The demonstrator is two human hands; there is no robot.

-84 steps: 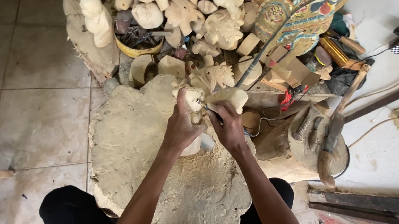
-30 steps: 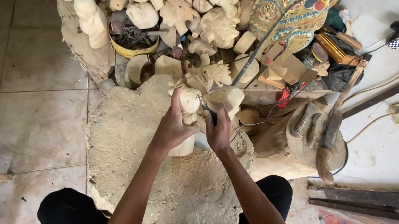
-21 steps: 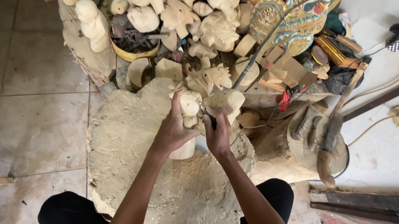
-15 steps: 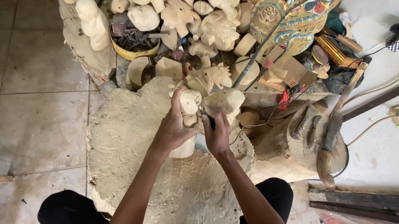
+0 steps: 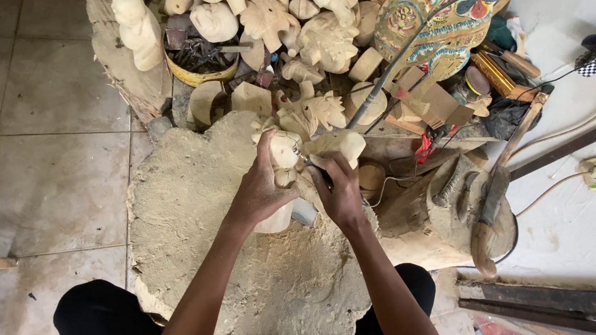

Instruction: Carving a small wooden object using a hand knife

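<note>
Head view, carving: pale wooden figure [image 5: 283, 163], frame centre, on the stump tabletop [image 5: 194, 205]; long axis roughly upright, head toward frame top.
Left hand [image 5: 259, 192]: grip closed around the figure.
Right hand [image 5: 339, 191]: grip closed, probably on a small carving tool [image 5: 311, 166], hard to see.

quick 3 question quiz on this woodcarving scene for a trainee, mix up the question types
1. True or false: the left hand grips the pale unpainted carved wooden figure over the big rough sawdust-covered wood slab.
2. What does the round yellow-rimmed bowl at the top of the slab hold? A) water B) dark metal bits C) paint
3. Fill in: the painted flat puppet on a stick lies to the person's ____ of the right hand.

Key:
1. True.
2. B, dark metal pieces, too small to tell apart.
3. Right, up among the clutter; the right hand itself is closed round a small tool at the figure.
</note>
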